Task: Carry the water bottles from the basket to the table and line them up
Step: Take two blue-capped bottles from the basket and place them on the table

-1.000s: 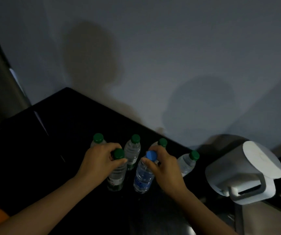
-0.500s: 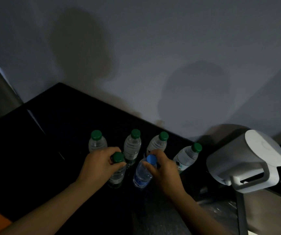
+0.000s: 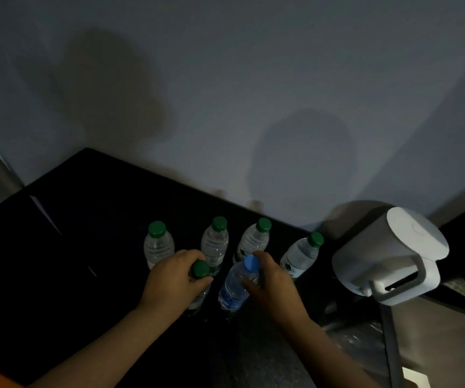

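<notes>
Still clasping green-capped bottle in left hand, blue-capped bottle in right hand (barely shifted), probably settling both before the back row.

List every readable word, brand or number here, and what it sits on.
No text here can be read.
On the blue-capped bottle: blue label print, too blurred to read.
On the rightmost green-capped bottle: dark label marks, too blurred to read.
On the white device: a faint round mark, no legible text.
</notes>
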